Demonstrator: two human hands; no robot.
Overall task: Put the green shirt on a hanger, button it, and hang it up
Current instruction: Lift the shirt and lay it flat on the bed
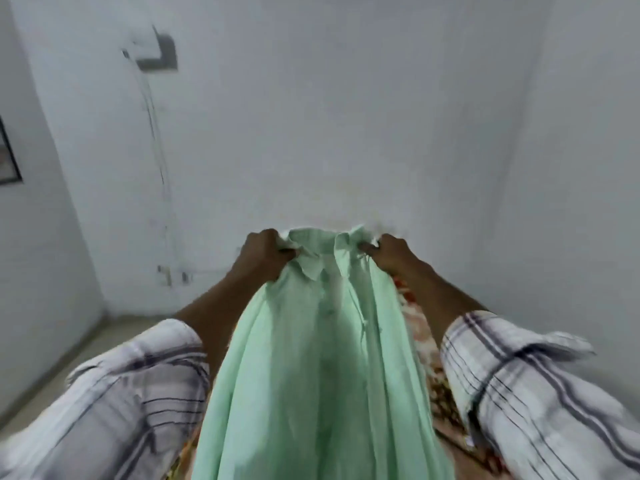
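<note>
The pale green shirt [311, 358] hangs in front of me, held up by its collar, with its body falling toward the bottom of the view. My left hand [263, 252] grips the left side of the collar. My right hand [389, 254] grips the right side. The front placket runs down the middle and looks unbuttoned near the top. No hanger shows in the view. The picture is blurred by motion.
A white wall [346, 116] stands straight ahead with a grey switch box [159, 53] and a cable running down it. A patterned orange and red cloth [426, 344] lies under the shirt. A dark frame [8, 157] sits at the left edge.
</note>
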